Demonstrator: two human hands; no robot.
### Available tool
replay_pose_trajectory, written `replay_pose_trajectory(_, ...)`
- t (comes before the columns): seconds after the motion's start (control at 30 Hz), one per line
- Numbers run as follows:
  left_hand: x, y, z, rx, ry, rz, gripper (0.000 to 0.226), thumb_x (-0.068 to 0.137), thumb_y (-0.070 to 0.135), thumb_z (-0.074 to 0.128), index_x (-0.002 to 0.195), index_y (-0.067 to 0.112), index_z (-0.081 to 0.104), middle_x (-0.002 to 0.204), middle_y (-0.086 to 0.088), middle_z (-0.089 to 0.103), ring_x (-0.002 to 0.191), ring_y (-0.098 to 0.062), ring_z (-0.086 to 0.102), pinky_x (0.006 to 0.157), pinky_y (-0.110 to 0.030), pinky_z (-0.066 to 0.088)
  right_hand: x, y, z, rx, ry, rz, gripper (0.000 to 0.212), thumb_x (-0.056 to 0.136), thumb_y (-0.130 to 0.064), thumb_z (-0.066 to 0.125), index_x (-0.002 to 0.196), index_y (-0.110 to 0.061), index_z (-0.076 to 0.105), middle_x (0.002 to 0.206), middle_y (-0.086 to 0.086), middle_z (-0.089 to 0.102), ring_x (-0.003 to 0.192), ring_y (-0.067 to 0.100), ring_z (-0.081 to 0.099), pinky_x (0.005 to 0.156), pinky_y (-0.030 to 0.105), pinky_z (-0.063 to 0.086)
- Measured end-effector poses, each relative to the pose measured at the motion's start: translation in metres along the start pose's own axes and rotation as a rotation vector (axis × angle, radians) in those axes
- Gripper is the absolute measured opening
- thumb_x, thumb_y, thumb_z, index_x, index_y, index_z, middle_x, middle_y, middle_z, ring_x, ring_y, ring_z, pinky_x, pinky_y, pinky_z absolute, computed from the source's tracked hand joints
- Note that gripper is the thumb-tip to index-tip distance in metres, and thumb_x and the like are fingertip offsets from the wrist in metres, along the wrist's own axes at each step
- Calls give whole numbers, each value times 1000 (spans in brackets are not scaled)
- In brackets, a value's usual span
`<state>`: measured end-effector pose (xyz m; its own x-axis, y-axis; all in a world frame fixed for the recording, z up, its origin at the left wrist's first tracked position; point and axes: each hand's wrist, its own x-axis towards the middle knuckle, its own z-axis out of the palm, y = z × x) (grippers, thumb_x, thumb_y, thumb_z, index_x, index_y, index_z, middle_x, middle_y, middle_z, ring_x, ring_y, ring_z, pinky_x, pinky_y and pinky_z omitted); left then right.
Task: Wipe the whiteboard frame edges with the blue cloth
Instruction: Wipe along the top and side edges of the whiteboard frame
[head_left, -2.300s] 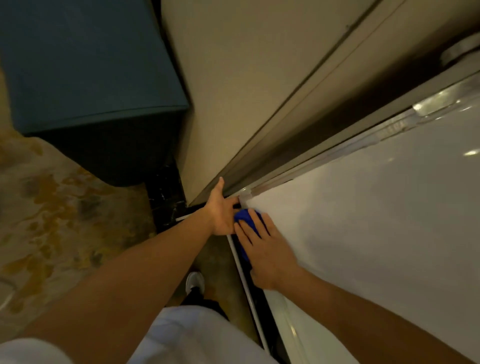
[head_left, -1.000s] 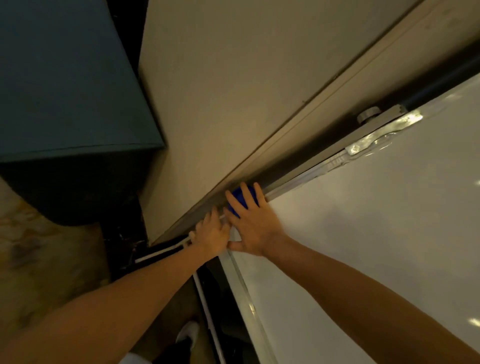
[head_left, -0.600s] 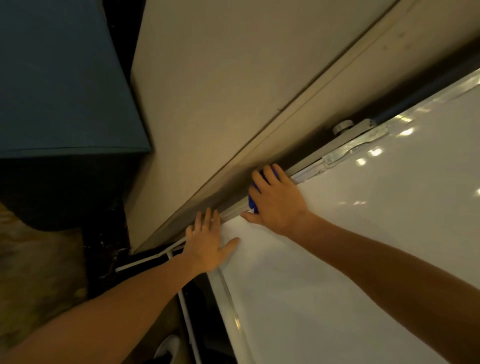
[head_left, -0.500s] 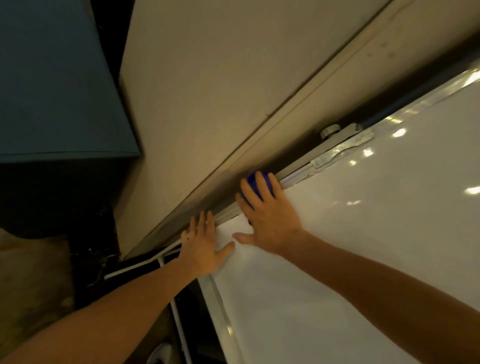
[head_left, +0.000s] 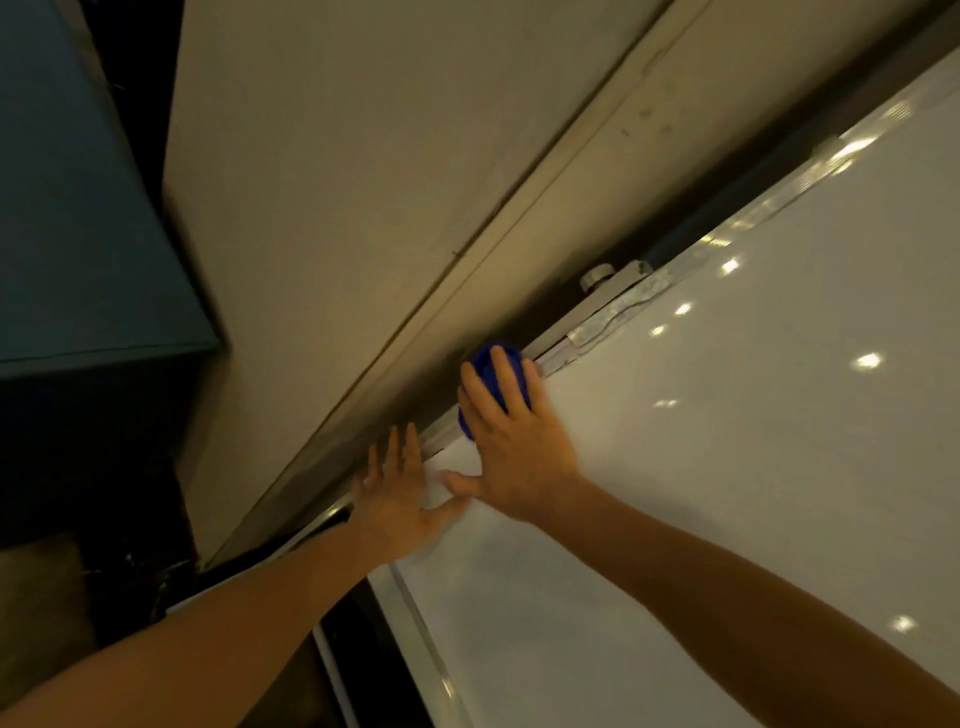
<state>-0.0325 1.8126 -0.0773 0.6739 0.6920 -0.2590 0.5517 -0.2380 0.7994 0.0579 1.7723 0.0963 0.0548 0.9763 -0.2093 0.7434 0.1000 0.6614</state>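
A white whiteboard (head_left: 727, 467) fills the right of the view, its metal frame edge (head_left: 608, 322) running diagonally up to the right. My right hand (head_left: 514, 441) lies flat against that edge with the blue cloth (head_left: 485, 364) pressed under its fingers; only the cloth's top and left side show. My left hand (head_left: 397, 499) rests flat, fingers spread, on the board's corner just below and left of the right hand, holding nothing.
A beige wall (head_left: 389, 182) with a raised strip runs close behind the frame. A metal bracket with a knob (head_left: 605, 280) sits on the frame just beyond the cloth. A blue-green cabinet (head_left: 78, 234) stands at the left. The side frame strip (head_left: 426, 639) runs down toward the floor.
My right hand has slid the cloth from the board's corner up and to the right along the frame edge. My left hand has gone from gripping the corner to lying flat on it.
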Motion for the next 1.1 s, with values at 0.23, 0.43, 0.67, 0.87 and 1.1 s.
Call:
replay_pose_trajectory(0.23, 2, 13, -10, -53, 27, 59, 126, 52, 102, 26, 142, 36, -33, 162, 2, -19, 149, -31, -8, 116, -58, 7, -5, 50, -29, -102, 148, 113, 92, 88, -77, 16, 152, -12, 28, 161, 14, 21, 149, 40, -3, 119, 57, 3)
replay_pose_trajectory(0.43, -8, 51, -23, -34, 100, 171, 117, 57, 98, 22, 123, 38, -53, 158, -2, -31, 148, -32, -16, 117, -57, 3, -38, 37, -19, -16, 84, 71, 98, 85, -80, 22, 154, -12, 11, 164, 10, 9, 149, 35, -11, 120, 55, -3)
replay_pose_trajectory(0.67, -15, 108, -41, -132, 208, 391, 110, 67, 91, 29, 143, 41, -32, 158, 4, -31, 147, -25, -20, 120, -54, 3, -46, 76, -49, -6, 269, 306, 90, 91, -75, 23, 153, -10, 22, 161, 12, 18, 150, 35, 3, 121, 52, 7)
replay_pose_trajectory(0.87, -14, 159, -58, -236, 347, 518, 110, 75, 82, 42, 149, 34, -24, 158, 9, -27, 145, -16, -21, 119, -42, -6, -44, 122, -82, 88, 392, 597, 65, 102, -54, 23, 154, -15, 22, 163, 7, 11, 151, 29, -2, 121, 48, 0)
replay_pose_trajectory(1.1, -18, 173, -79, -106, 435, 706, 86, 86, 61, 55, 147, 24, 8, 158, -1, 20, 147, -22, 18, 120, -40, 15, -20, 118, -83, -33, 395, 285, 102, 80, -31, 71, 155, -35, 3, 165, 8, 2, 149, 39, -5, 118, 57, -2)
